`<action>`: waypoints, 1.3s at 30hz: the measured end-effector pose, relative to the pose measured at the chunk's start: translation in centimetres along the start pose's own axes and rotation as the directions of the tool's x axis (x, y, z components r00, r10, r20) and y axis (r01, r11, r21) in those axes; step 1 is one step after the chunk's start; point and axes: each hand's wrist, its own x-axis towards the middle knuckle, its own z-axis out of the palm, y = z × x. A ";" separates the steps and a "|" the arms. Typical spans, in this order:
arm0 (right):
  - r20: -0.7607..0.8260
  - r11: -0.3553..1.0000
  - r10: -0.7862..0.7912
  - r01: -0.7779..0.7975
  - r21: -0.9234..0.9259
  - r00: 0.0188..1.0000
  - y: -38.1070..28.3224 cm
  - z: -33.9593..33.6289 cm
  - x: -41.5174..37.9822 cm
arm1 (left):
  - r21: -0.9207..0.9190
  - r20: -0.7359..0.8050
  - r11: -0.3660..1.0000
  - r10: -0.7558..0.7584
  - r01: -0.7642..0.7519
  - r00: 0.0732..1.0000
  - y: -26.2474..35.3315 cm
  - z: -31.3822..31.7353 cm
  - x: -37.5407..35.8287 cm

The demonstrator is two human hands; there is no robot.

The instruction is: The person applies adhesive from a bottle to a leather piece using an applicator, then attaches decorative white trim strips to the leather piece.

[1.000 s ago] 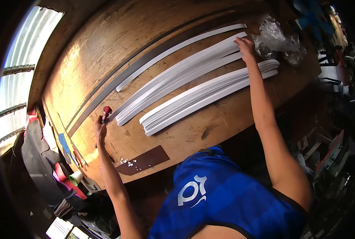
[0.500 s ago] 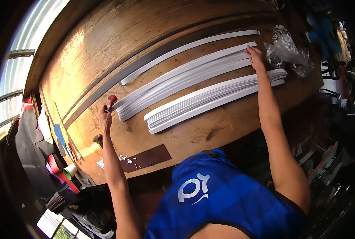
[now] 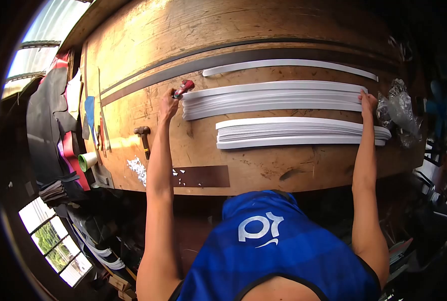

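Observation:
My left hand [image 3: 168, 104] is closed around a small red hand tool [image 3: 184, 89], whose exact kind I cannot make out. The tool is at the left end of the middle stack of long white strips [image 3: 273, 98]. At the right end of that same stack, my right hand [image 3: 368, 102] pinches the strip ends with thumb and fingers. A thicker bundle of white strips [image 3: 293, 133] lies nearer my body. Beyond the middle stack is a single narrow white strip [image 3: 288, 63], slightly curved.
A hammer [image 3: 143, 140] lies left of my left forearm, near white scraps [image 3: 136, 170] and a dark brown strip [image 3: 203, 176]. Crumpled clear plastic [image 3: 398, 113] sits beyond my right hand. Along the wooden table [image 3: 263, 173] runs a long dark band [image 3: 148, 86]. A green-white cup [image 3: 87, 161] is at left.
The view has turned, so the strips now run nearly level. The middle stack's strips lie closer together at the right end. Both hands stay at its ends; the hammer shows more fully.

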 end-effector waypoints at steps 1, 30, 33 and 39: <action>-0.024 1.000 0.000 -0.001 -0.016 1.000 -0.7 0.2 -0.6 | -0.001 -0.002 1.000 -0.004 0.004 1.000 -0.2 0.0 0.1; 0.590 0.130 -0.804 0.991 0.041 0.081 -12.9 18.0 -47.7 | -0.621 -0.362 0.746 0.001 -0.242 0.932 -5.1 6.1 -38.0; 0.613 0.287 -0.780 0.942 0.172 0.126 -13.5 15.9 -50.8 | -0.661 -0.233 0.738 -0.026 -0.138 0.972 -4.6 4.1 -40.9; 0.805 0.248 -0.565 0.892 0.378 -0.184 -9.7 15.7 -54.0 | -0.761 -0.159 0.649 -0.169 -0.011 0.973 -9.5 4.4 -41.3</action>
